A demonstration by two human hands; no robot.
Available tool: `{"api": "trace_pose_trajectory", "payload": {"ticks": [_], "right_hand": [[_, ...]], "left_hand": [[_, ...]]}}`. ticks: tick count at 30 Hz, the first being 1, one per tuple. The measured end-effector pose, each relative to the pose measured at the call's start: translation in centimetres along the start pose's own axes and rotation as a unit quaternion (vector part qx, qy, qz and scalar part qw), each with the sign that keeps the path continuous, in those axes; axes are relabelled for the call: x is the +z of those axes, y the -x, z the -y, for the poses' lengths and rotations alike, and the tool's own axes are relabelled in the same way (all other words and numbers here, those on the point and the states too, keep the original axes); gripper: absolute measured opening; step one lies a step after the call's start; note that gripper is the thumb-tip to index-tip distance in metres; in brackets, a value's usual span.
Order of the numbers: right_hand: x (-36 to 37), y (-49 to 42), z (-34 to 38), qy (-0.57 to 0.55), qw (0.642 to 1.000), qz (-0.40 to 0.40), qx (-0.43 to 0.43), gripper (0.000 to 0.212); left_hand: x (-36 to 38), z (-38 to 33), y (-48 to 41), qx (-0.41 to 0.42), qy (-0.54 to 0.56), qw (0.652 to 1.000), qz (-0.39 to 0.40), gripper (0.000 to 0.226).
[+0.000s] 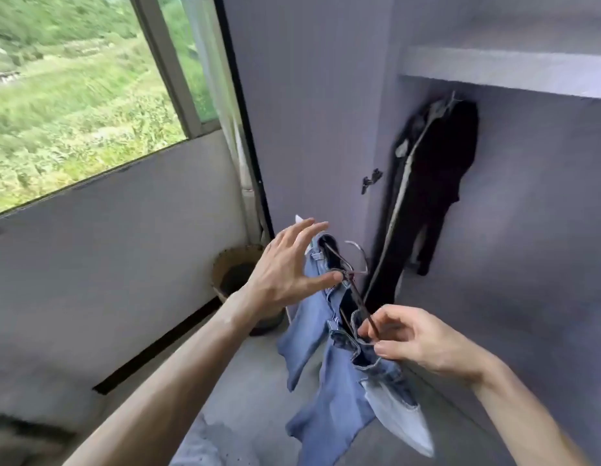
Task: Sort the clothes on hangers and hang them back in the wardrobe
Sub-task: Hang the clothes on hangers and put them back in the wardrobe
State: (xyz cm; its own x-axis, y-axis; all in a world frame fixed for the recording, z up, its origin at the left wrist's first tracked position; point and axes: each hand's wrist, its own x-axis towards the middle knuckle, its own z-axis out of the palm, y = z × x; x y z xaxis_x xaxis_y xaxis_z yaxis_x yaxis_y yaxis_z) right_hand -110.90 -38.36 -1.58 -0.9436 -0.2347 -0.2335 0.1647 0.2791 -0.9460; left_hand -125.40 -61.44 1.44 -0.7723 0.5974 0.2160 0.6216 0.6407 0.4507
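The blue jeans [329, 381] hang in mid-air in front of you, low and centre, draped by the waistband over a thin dark wire hanger [354, 294] that runs tilted from upper left to lower right. Their legs dangle loose above the grey floor [258, 381], one pale frayed hem pointing down to the right. Your right hand [423, 341] pinches the lower end of the hanger's wire between thumb and curled fingers, right at the waistband. Your left hand [285, 270] is spread wide with straight fingers, gripping nothing; its thumb tip sits at the hanger's neck, just under the pale hook.

Behind the jeans stands the open wardrobe. Its door panel [309, 112] stands on the left with a small dark latch [371, 179] at its edge. Inside, a dark garment [437, 183] hangs under the pale shelf [510, 68], pressed into the left corner, with a light strip running down its front edge. It sits directly beyond the hanger you hold, and the space to its right is bare wall.

On the floor to the left, near the door's foot, stands a round woven basket [235, 264], partly hidden by your left wrist. Further left, the window [73, 95] shows blurred green slopes.
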Motion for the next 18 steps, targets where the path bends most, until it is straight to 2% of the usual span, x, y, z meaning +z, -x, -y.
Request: {"api": "trace_pose_trajectory", "payload": {"ticks": [3, 5, 8, 12, 14, 16, 18], "right_hand": [[-2.7, 2.5, 0.1, 0.029, 0.999, -0.029, 0.019, 0.019], [-4.4, 3.7, -0.1, 0.05, 0.996, -0.062, 0.037, 0.018], [-7.0, 5.5, -1.3, 0.064, 0.985, -0.142, 0.07, 0.013], [-8.9, 7.5, -3.3, 0.075, 0.965, -0.225, 0.115, 0.016], [-9.4, 8.5, -3.6, 0.063, 0.957, -0.253, 0.128, 0.017], [-9.9, 9.7, -3.8, 0.057, 0.945, -0.292, 0.136, 0.017], [-10.4, 11.0, -4.1, 0.059, 0.924, -0.349, 0.142, 0.014]], "left_hand": [[2.3, -2.6, -5.3, 0.089, -0.069, 0.987, 0.113, 0.071], [3.9, -5.1, -7.9, 0.103, -0.075, 0.979, 0.158, 0.059], [6.3, -8.3, -10.7, 0.09, 0.024, 0.966, 0.24, 0.052], [8.3, -10.2, -13.3, 0.147, 0.041, 0.917, 0.368, 0.025], [9.1, -11.5, -14.1, 0.182, 0.082, 0.887, 0.417, 0.024], [9.7, -12.8, -14.8, 0.186, 0.16, 0.856, 0.455, 0.02], [10.3, -14.2, -15.4, 0.176, 0.21, 0.845, 0.459, 0.018]]}}
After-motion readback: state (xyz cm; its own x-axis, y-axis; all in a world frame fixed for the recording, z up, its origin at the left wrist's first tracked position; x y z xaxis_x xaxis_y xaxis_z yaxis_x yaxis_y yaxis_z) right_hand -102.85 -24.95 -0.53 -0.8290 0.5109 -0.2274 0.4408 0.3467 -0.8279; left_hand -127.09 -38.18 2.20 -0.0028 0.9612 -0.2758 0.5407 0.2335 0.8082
